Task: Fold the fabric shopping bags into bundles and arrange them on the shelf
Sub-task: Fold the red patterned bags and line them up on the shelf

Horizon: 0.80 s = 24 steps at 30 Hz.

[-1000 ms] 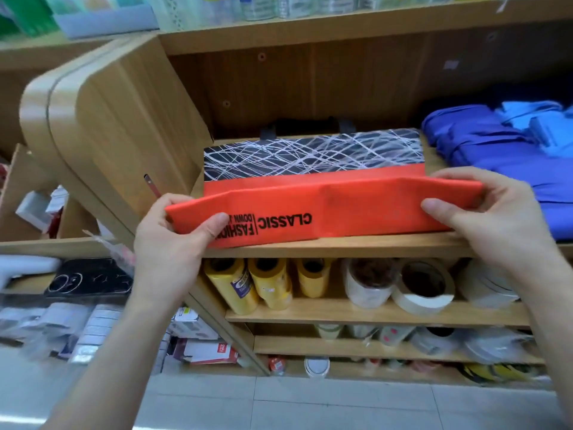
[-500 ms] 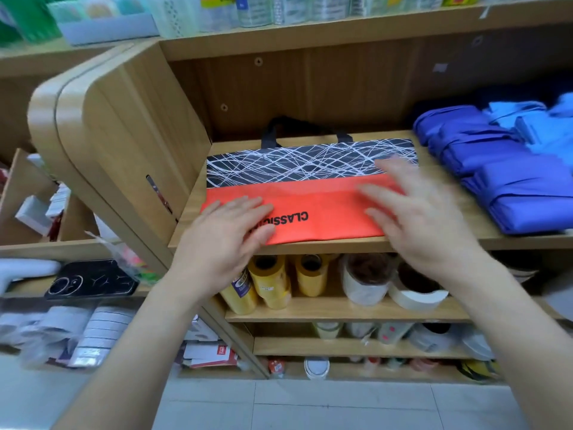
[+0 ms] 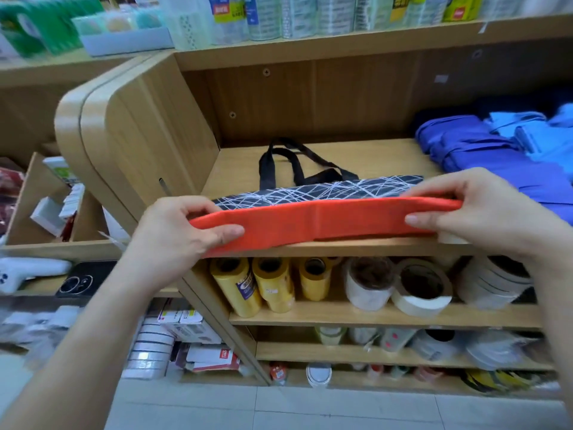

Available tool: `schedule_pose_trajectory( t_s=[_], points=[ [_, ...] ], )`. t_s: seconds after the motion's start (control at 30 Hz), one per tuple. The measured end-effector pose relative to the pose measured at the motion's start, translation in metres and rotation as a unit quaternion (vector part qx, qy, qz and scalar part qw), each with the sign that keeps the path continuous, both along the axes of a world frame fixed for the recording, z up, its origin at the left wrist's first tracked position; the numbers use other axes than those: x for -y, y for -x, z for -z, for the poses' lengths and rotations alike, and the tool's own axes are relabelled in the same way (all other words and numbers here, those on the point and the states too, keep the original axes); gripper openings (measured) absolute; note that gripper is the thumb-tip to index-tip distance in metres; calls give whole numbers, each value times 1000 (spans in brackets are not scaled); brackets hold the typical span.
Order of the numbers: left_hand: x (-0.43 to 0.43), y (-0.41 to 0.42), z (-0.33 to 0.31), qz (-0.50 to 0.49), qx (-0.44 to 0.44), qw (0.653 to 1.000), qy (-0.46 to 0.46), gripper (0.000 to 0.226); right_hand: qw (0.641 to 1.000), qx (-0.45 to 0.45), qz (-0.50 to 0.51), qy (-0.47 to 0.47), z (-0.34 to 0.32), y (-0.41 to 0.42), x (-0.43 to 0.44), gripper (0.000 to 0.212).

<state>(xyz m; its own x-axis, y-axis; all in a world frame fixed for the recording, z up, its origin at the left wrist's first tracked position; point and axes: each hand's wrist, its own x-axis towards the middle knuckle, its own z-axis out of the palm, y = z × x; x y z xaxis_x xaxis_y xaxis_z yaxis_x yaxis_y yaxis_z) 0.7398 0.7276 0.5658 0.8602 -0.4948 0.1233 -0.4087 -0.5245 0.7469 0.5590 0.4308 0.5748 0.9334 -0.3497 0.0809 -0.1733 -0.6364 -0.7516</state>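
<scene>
An orange fabric shopping bag [image 3: 322, 221] with a black band of white scribbled lines lies on the wooden shelf [image 3: 356, 248] at its front edge. Its folded orange part is lifted off the shelf into a long strip. My left hand [image 3: 183, 234] grips the strip's left end, thumb on the near side. My right hand [image 3: 471, 209] pinches the right end the same way. The bag's black handles [image 3: 279, 164] lie loose on the shelf behind it. Folded blue bags [image 3: 483, 150] are piled on the same shelf at the right.
A curved wooden side panel [image 3: 130, 125] closes the shelf on the left. Yellow film rolls [image 3: 257, 283] and tape rolls [image 3: 418, 290] fill the shelf below. Boxed goods line the top shelf [image 3: 279, 45]. Small items crowd the left shelves.
Half a second ago both hands pressed flat on the folded bag. Now they grip its two ends and have lifted the folded orange strip; the printed lettering no longer shows.
</scene>
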Motion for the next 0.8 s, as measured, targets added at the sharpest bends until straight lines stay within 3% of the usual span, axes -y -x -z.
schedule_pose_trajectory(
  t_s=[0.07, 0.13, 0.27, 0.33, 0.4, 0.47, 0.57, 0.63, 0.7, 0.8],
  points=[
    [6, 4, 8, -69, 97, 993, 8, 25, 994, 59, 93, -25, 8, -6, 4, 26],
    [12, 4, 18, -90, 203, 974, -52, 32, 982, 77, 172, 1, 20, -17, 3, 37],
    [20, -3, 31, -4, 368, 909, -196, 32, 968, 19, 232, 97, 36, -33, -14, 55],
    [26, 0, 31, 112, 345, 901, -239, 37, 957, -46, 225, 179, 41, -38, -21, 62],
    [34, 7, 31, 191, 257, 894, -314, 62, 941, -98, 221, 235, 43, -41, -26, 70],
    [37, 10, 36, 194, 272, 868, -369, 69, 931, -137, 225, 254, 43, -42, -26, 80],
    [37, 17, 35, 181, 302, 855, -380, 60, 933, -143, 232, 235, 39, -46, -20, 94],
    [37, 22, 30, 175, 306, 849, -394, 61, 957, -97, 228, 147, 32, -48, -14, 97],
    [36, 32, 22, 180, 293, 837, -427, 64, 973, 7, 225, 45, 29, -49, -8, 87],
    [36, 42, 6, 200, 258, 846, -422, 74, 967, 169, 192, 3, 24, -52, -3, 77]
  ],
)
